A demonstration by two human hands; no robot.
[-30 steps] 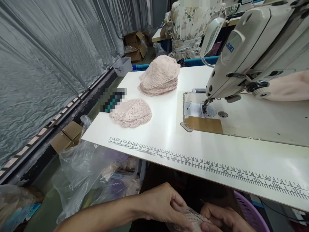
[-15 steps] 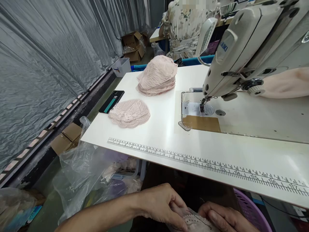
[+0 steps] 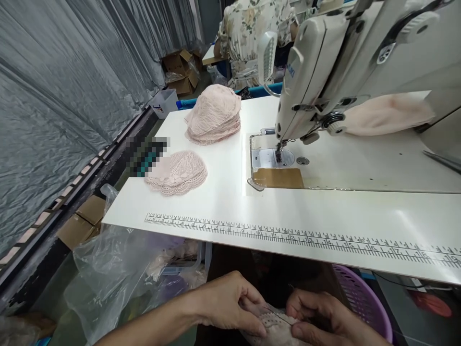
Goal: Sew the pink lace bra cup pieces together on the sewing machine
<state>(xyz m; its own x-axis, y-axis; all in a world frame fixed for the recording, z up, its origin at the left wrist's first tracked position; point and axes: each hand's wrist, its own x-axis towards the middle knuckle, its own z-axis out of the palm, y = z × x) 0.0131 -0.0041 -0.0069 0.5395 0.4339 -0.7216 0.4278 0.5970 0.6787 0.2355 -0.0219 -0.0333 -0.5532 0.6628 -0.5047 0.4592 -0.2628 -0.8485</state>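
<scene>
Below the table's front edge, my left hand (image 3: 230, 305) is closed on a pale pink lace piece (image 3: 275, 329) with a scalloped, holed edge. My right hand (image 3: 320, 317) pinches the same piece at its right side, thumb and fingers together. A thin dark thread or cord runs along the lace between both hands. The lower part of the lace is cut off by the frame. On the white table (image 3: 219, 202) lie a small stack of pale pink lace cups (image 3: 176, 173) and a taller stack (image 3: 214, 115) behind it.
A sewing machine (image 3: 309, 72) stands on the right, pink fabric (image 3: 389, 115) beneath its arm. A printed ruler (image 3: 288, 235) follows the front edge. Below are a purple basket (image 3: 363, 298) and plastic bags (image 3: 104, 269). A person in a floral top (image 3: 248, 33) is beyond the table.
The view has swung right, so the table and machine sit further left. My right hand has come closer to my left, with its fingertips now at the lace edge.
</scene>
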